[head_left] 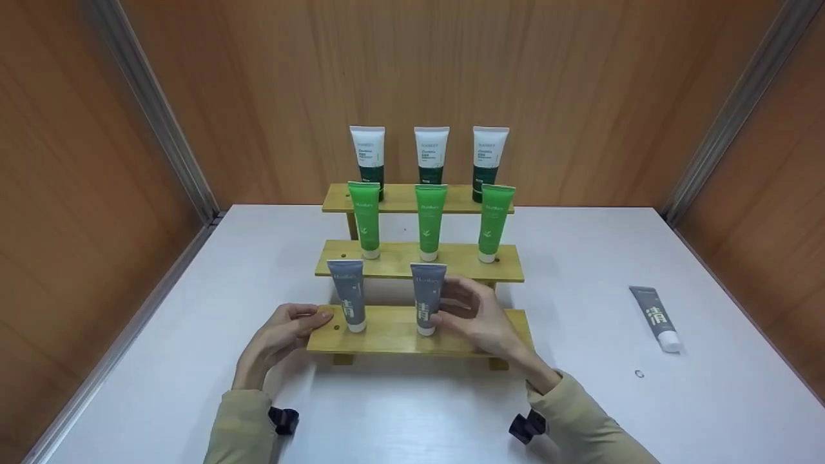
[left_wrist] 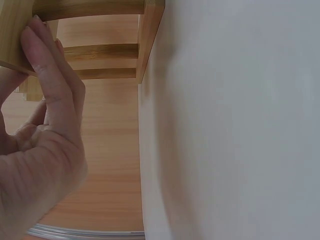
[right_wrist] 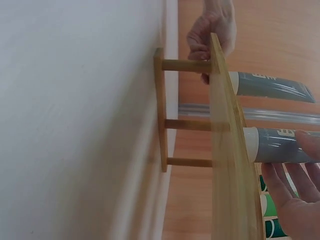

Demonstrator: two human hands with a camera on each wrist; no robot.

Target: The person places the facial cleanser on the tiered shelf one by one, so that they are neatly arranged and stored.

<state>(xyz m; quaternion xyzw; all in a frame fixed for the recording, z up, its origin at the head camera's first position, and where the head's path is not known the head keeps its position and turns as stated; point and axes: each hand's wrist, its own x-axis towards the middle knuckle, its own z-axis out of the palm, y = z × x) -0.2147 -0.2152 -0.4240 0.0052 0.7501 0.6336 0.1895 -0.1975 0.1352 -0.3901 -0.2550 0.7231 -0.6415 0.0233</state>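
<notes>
A wooden three-step display stand (head_left: 387, 340) stands on the white table. On its lowest step two grey squeeze tubes are upright on white caps. My right hand (head_left: 480, 317) holds the right one, a grey tube (head_left: 427, 290), between thumb and fingers; in the right wrist view its cap meets the board. The other grey tube (head_left: 349, 293) stands near the step's left end. There my left hand (head_left: 283, 332) grips the board's edge, thumb above and fingers (left_wrist: 52, 85) beneath. Part of the left thumb is hidden in the left wrist view.
Three green tubes (head_left: 430, 219) stand on the middle step, and three white and dark green tubes (head_left: 430, 151) on the top one. A third grey tube (head_left: 654, 316) lies on the table at right, near a small ring (head_left: 639, 374). Wood-grain walls (head_left: 580, 96) enclose the table.
</notes>
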